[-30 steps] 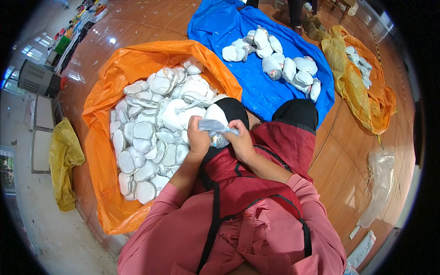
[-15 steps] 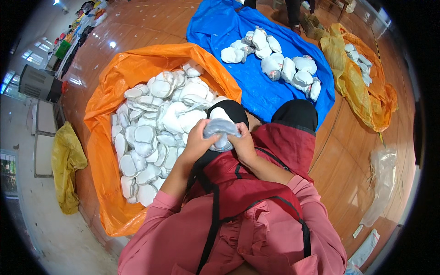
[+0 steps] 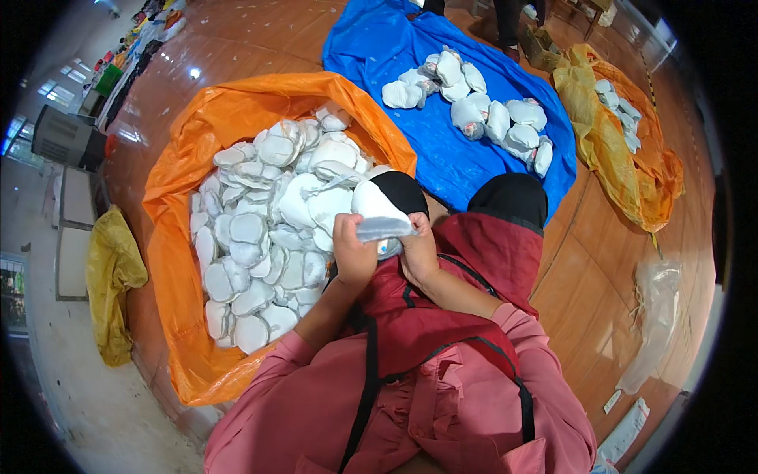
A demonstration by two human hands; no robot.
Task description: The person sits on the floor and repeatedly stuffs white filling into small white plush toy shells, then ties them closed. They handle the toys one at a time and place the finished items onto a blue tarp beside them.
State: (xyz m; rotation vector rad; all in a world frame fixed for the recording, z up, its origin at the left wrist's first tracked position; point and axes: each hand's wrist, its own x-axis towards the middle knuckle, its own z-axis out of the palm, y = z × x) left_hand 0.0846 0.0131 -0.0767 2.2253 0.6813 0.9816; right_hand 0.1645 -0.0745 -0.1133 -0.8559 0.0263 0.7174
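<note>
A plush slipper [image 3: 377,207] with a white sole and a fuzzy grey edge is stretched between my hands, above my lap. My left hand [image 3: 355,253] is closed on its left side. On its right side, my right hand [image 3: 419,250] pinches the grey edge. Below that edge a small patch with a blue mark shows. To my left, an orange sack [image 3: 175,332] with its mouth rolled wide is filled with similar white-and-grey slippers [image 3: 251,229], heaped up to near my left knee.
Beyond my knees a blue sheet [image 3: 367,59] bears several white slippers [image 3: 466,103]. A yellow-orange sack [image 3: 632,186] holds more at the far right. Clear plastic [image 3: 655,316] lies on the tiled floor at right; a yellow sack [image 3: 114,284] is at left. Another person's leg [image 3: 507,24] stands at the back.
The slipper has turned so that its white sole faces up, with the grey edge pulled straight between my hands. My left hand has shifted slightly and closed more upright.
</note>
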